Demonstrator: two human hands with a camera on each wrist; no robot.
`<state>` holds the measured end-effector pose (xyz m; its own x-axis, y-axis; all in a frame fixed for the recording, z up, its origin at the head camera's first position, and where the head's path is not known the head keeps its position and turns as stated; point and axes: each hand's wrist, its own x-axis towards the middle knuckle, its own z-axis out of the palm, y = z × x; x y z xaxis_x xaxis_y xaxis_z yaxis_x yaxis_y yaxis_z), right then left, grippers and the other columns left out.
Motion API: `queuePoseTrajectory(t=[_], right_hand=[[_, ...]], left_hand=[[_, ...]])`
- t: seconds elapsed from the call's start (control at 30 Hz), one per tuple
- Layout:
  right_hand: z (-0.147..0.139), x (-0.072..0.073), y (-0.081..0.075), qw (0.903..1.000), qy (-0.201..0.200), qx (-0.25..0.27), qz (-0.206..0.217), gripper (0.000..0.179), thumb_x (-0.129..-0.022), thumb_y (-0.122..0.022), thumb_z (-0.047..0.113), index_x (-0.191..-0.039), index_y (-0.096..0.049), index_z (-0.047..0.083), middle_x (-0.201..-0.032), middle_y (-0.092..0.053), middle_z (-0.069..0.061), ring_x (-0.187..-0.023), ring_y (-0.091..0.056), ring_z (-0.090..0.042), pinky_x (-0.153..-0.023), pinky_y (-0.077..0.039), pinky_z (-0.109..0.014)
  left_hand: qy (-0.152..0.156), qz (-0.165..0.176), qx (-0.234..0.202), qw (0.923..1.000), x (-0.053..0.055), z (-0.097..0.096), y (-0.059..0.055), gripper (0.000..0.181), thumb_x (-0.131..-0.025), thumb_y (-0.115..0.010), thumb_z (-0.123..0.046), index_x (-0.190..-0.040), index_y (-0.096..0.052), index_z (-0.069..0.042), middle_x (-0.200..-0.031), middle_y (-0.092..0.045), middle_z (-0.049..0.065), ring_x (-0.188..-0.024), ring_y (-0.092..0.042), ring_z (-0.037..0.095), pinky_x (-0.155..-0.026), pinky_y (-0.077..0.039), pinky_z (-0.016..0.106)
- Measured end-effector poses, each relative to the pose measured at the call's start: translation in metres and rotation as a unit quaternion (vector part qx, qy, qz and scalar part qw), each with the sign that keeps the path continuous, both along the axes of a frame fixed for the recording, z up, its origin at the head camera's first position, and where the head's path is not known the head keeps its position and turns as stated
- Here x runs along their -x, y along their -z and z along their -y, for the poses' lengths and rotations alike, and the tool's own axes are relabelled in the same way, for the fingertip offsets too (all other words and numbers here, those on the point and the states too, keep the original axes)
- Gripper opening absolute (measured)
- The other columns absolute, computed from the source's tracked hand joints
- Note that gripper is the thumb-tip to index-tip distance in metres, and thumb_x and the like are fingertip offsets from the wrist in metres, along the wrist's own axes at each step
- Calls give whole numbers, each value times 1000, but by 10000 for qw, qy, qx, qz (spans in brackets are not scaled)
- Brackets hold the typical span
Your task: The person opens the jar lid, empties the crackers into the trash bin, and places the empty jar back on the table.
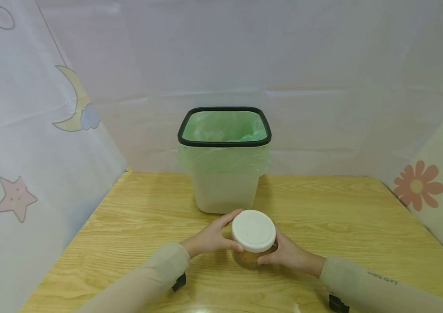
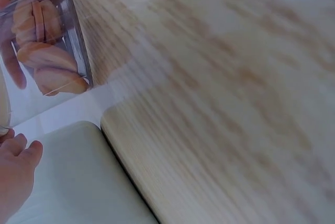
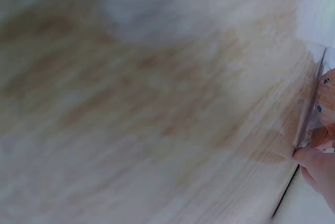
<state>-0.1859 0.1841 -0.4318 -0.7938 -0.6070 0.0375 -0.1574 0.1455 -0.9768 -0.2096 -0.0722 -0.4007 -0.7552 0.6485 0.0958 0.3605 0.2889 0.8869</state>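
In the head view a clear jar (image 1: 247, 259) with a white lid (image 1: 253, 230) is between both hands, in front of a bin. My left hand (image 1: 213, 237) grips the lid from the left, thumb at its near edge. My right hand (image 1: 287, 253) holds the jar's body from the right. Through the clear wall in the left wrist view show several orange-brown pieces (image 2: 49, 59), of a kind I cannot make out. Low in that view are left fingertips (image 2: 32, 153) by the lid. The right wrist view catches my right hand (image 3: 320, 174) at the jar's base edge.
Behind the jar stands a white bin (image 1: 225, 191) with a black rim (image 1: 224, 144) and a green bag liner (image 1: 221, 124). Wood-grain tabletop (image 1: 127, 243) spreads to both sides. Printed cloth (image 1: 323, 56) hangs at the back and sides.
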Motion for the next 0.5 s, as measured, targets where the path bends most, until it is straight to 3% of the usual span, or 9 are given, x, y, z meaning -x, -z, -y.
queuePoseTrajectory(t=[0.3, 0.5], right_hand=[[0, 1, 1, 9999, 5, -38, -162, 106, -80, -81, 10, -150, -3, -6, -144, -26, -33, -120, -43, -37, -88, -50, -35], [-1, 0, -1, 10000, -30, -7, -61, 107, -81, -80, 9, -151, -1, -5, -145, -24, -33, -122, -41, -41, -90, -49, -36]], left_hand=[[-399, 3, -53, 9992, -9, -2, 5, 94, -79, -83, -24, -154, -27, -13, -156, -30, 6, -143, -26, 28, -111, -25, 54], [-449, 27, -79, 9990, -12, -2, 6, 93, -81, -81, -26, -155, -26, -14, -157, -29, 5, -143, -25, 27, -111, -25, 55]])
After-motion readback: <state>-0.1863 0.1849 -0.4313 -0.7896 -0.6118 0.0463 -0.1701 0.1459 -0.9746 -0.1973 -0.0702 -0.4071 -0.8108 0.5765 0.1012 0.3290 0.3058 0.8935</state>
